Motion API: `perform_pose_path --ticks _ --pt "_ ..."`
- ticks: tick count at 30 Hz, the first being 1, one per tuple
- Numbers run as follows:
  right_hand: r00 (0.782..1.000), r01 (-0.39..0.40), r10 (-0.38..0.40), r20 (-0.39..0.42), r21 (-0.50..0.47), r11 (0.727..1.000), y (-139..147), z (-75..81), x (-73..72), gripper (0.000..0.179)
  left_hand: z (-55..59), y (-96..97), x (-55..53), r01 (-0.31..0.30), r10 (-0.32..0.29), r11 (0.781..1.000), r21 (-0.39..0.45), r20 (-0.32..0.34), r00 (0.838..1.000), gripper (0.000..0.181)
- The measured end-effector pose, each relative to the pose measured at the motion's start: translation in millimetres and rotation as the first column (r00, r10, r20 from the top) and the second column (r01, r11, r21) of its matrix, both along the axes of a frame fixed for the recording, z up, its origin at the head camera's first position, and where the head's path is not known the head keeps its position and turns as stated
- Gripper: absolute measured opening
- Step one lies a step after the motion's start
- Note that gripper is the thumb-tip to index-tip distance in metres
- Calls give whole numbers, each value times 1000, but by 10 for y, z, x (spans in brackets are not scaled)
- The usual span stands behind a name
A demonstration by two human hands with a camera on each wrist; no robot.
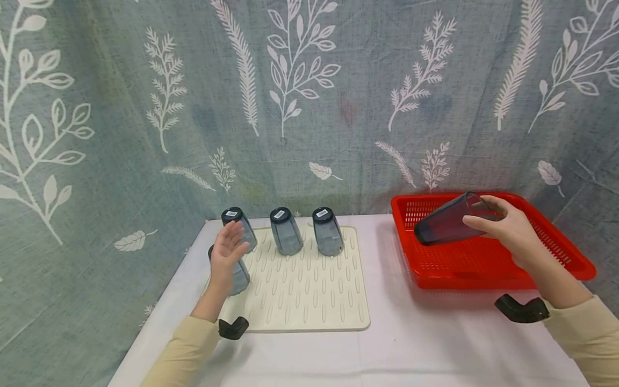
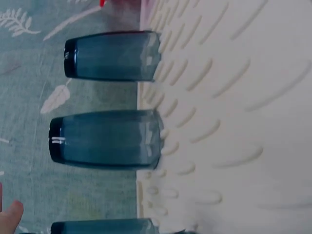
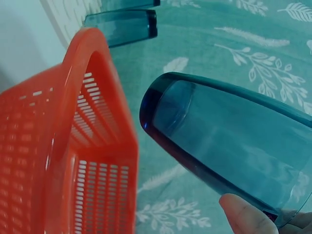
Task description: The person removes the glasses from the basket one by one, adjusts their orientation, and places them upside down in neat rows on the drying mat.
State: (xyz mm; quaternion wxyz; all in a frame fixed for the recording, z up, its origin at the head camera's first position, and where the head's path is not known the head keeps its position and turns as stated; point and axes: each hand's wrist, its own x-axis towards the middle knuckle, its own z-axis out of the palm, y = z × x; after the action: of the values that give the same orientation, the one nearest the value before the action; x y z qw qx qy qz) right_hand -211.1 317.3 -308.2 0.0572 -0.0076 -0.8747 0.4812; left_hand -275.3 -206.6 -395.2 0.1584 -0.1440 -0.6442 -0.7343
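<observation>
Curling round a tilted blue-grey tumbler (image 1: 447, 220), the right hand (image 1: 508, 228) fingers hold it above the red basket (image 1: 566, 258), while the left hand (image 1: 227, 252), fingers loosely spread, hovers beside upturned tumblers (image 1: 285, 231) on the cream drying mat (image 1: 309, 290) across the white tabletop (image 1: 425, 344).

Cream sleeves (image 1: 186, 349), black wrist cameras (image 1: 521, 309), bare hands.

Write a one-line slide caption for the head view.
Right hand holds a tilted blue glass over the red basket; left hand open beside inverted glasses on the drying mat.
</observation>
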Motion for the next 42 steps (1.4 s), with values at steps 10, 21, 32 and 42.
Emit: perform_pose_path --ticks 10,21,32,42 --pt "1000 -16 15 -7 -45 999 -90 -120 1 76 -154 222 -17 52 -52 998 34 14 999 58" --pt "1000 -24 24 -8 -111 993 -171 -206 14 76 -261 417 -35 89 -90 994 71 6 996 60" --pt "998 -39 46 32 -187 982 -300 -288 2 77 -299 584 -9 107 -110 992 67 32 993 59" --pt "997 -42 55 45 -252 967 -419 -414 -20 75 -382 742 -6 146 -149 988 54 60 987 60"
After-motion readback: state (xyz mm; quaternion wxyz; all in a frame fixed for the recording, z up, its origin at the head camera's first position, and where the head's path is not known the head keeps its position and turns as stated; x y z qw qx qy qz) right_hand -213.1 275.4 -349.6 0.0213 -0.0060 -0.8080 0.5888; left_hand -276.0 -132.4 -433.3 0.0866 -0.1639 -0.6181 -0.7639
